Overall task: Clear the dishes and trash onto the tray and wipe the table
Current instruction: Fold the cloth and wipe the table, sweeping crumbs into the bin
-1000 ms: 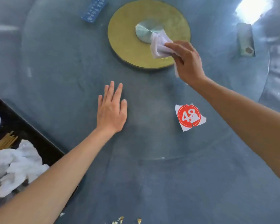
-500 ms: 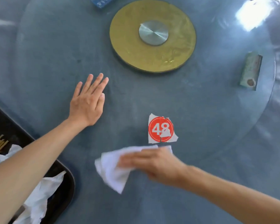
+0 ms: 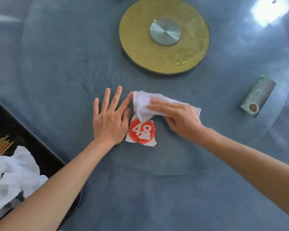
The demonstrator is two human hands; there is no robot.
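Note:
My right hand [image 3: 178, 116] presses a white cloth [image 3: 143, 104] flat on the glass tabletop [image 3: 73, 64], just above a torn red "48" sticker [image 3: 141, 131]. The cloth's lower corner overlaps the sticker's top. My left hand [image 3: 109, 120] lies flat with fingers spread, touching the sticker's left edge and the cloth with its fingertip. A black tray [image 3: 45, 160] at the lower left holds crumpled white napkins [image 3: 15, 174] and wooden chopsticks [image 3: 0, 146].
A gold disc with a silver hub [image 3: 164, 35] sits at the top centre under the glass. A small green box [image 3: 258, 95] lies at the right near the glass edge. Glare marks the top right corner.
My right hand swept the cloth from the gold disc down to below the sticker, then up above it. My left hand slid right to the sticker's edge.

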